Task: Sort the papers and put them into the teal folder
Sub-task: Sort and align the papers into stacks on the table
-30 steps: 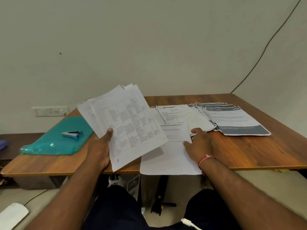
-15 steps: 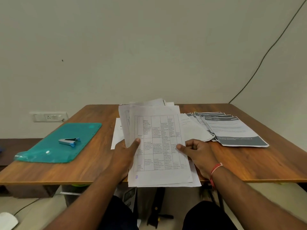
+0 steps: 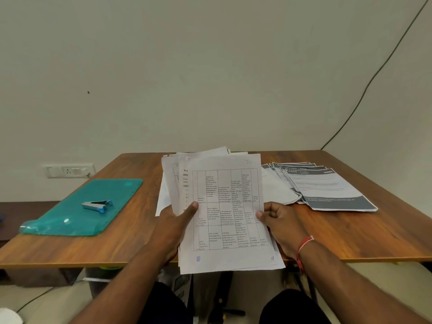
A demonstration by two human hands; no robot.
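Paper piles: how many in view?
3: held stack between left hand and right hand; white sheets on table behind it; dark-banded fan at right. Others may hide behind the stack.

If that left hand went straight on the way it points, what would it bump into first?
Likely the white sheets lying on the table behind the stack of papers the left hand grips; depth is unclear.

Both your hands hold the stack of papers (image 3: 225, 206) by its side edges.
Your left hand (image 3: 171, 226) grips the left edge, thumb pressed flat on the top sheet, fingers hidden behind. Your right hand (image 3: 278, 222) pinches the right edge, thumb on the front, knuckles curled. Both bare forearms reach in from the lower corners and converge; a red thread (image 3: 304, 245) circles your right wrist.
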